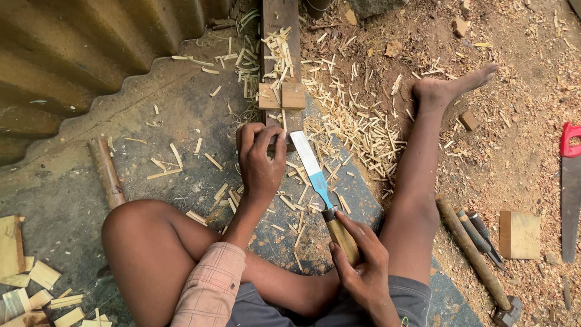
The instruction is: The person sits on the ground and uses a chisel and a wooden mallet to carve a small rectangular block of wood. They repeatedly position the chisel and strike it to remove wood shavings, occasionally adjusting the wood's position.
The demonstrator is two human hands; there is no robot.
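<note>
Your left hand [260, 158] holds down the end of a wood strip [282, 66] on the ground. Your right hand [362, 261] grips tight around the chisel [321, 188] handle. Its wide blade lies just beside the strip, among chips [357, 130].

The chisel [315, 169] has a smooth, bright metal blade with a blue patch and a glossy varnished wooden handle. The plank [282, 72] is rough, dark wood; pale wood shavings [357, 130] look dry and splintery. The hammer [475, 260] has a matt wooden shaft. The saw [570, 194] has dull metal and red plastic.
</note>
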